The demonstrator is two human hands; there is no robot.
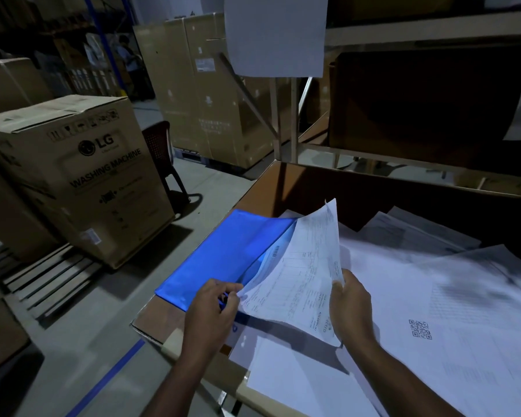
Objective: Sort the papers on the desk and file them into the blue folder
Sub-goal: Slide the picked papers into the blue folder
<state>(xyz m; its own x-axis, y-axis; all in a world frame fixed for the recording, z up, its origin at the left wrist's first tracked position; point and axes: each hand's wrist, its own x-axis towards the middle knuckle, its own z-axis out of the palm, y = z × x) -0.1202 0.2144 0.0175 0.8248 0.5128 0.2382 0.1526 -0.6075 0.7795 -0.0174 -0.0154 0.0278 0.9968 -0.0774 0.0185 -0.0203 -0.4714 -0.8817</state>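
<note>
A shiny blue folder [223, 257] lies at the left end of the desk, its near edge lifted a little. My left hand [212, 308] pinches that near edge of the folder's cover. My right hand [351, 305] grips the right edge of a printed sheet [298, 281], which curves upward with its left edge slid under the folder's cover. More white papers [433, 311] lie spread over the desk to the right, one with a QR code [420, 328].
The brown desk top [157, 320] ends just left of the folder. A washing machine carton [82, 176] stands on a pallet on the floor to the left, with a dark chair [163, 158] behind it. A shelf frame [403, 34] with a hanging sheet rises behind the desk.
</note>
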